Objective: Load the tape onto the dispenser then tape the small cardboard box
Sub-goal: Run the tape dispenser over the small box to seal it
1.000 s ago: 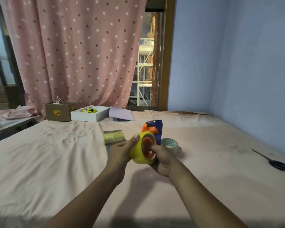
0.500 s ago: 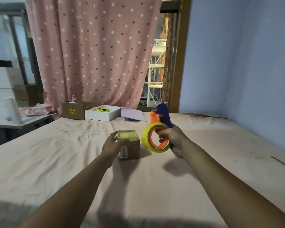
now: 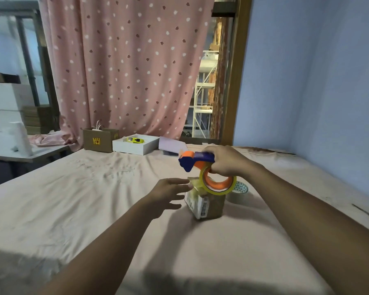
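A small cardboard box (image 3: 209, 204) with a white label stands on the pink cloth, its top shiny with tape. Over it my right hand (image 3: 228, 159) grips the blue and orange tape dispenser (image 3: 195, 161), and the yellowish tape roll (image 3: 218, 184) on its orange hub hangs just above the box top. My left hand (image 3: 168, 191) hovers at the box's left side with fingers spread, fingertips at the top left corner; whether they touch it is unclear.
A patterned tape roll (image 3: 241, 189) lies just right of the box. Scissors (image 3: 368, 213) lie at the right edge. At the back stand a brown carton (image 3: 99, 140), a white tray (image 3: 135, 144) and a sheet of paper (image 3: 171, 144).
My right hand has swung the dispenser over the box with its head pointing left. My left hand has come off the box side, fingers spread. The view has shifted.
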The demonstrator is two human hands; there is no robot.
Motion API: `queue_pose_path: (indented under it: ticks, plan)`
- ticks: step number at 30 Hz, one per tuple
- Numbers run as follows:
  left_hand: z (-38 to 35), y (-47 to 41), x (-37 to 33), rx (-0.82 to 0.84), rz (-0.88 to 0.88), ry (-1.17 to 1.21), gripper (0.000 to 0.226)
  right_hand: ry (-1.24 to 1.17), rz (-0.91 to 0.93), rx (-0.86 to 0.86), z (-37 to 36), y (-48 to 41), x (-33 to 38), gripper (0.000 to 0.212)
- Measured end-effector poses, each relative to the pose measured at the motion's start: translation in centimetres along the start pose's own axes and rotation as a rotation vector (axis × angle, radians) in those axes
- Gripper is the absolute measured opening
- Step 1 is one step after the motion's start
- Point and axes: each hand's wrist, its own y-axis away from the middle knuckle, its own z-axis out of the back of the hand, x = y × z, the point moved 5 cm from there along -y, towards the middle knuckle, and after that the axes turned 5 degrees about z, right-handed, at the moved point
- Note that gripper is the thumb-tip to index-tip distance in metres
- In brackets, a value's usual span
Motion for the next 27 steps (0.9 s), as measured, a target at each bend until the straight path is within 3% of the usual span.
queue_pose_path:
  ticks: [4,7,11,16,21,27]
  plan:
    - [1.6,-0.3,-0.8,-0.137,-0.012,0.198,0.025,0.242,0.077,0.028,0.2,-0.6,0.9,0.06]
    - [2.0,0.2,-1.2,-0.15,0.037,0.329,0.042,0.424,0.159,0.034,0.2,-1.1,1.1,0.058]
    - [1.7,0.8,-1.6,-0.158,0.077,0.325,0.061,0.596,0.278,0.064,0.1,-1.5,1.5,0.059]
    - [-0.8,0.3,2.1,-0.212,0.2,0.352,0.059,0.726,0.369,0.129,-0.2,-1.9,2.1,0.051]
    - [-3.5,-0.7,2.6,-0.17,0.104,0.49,0.057,0.789,0.416,0.143,-1.2,-1.7,1.9,0.048]
    - [-4.2,-2.0,2.2,-0.162,0.079,0.473,0.062,0.761,0.344,0.146,-0.4,-1.6,0.2,0.049]
